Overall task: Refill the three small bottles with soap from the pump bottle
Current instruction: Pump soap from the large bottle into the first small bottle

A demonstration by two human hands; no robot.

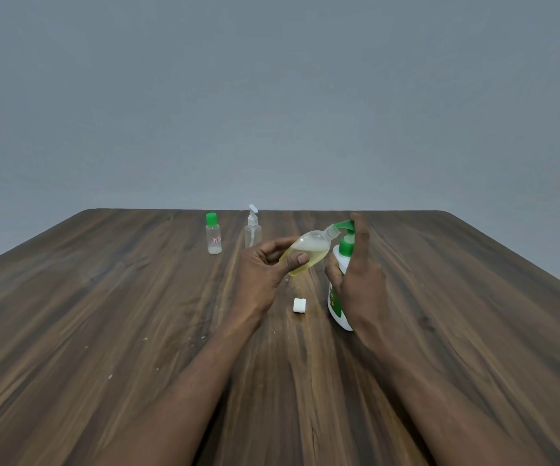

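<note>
My left hand [265, 267] grips a small clear bottle [312, 248] tilted on its side, partly filled with yellowish soap, its open neck right at the green pump spout. My right hand [361, 274] wraps the white pump bottle [337, 311] standing on the table, with a finger resting on its green pump head [346, 227]. A white cap [299, 305] lies on the table below the tilted bottle. Farther back stand a small clear bottle with a green cap [213, 237] and a small clear bottle with a white pump top [252, 228].
The wooden table [104, 314] stretches wide on both sides, its far edge just behind the two standing bottles. A few small white specks lie on its left part. A plain grey wall stands behind.
</note>
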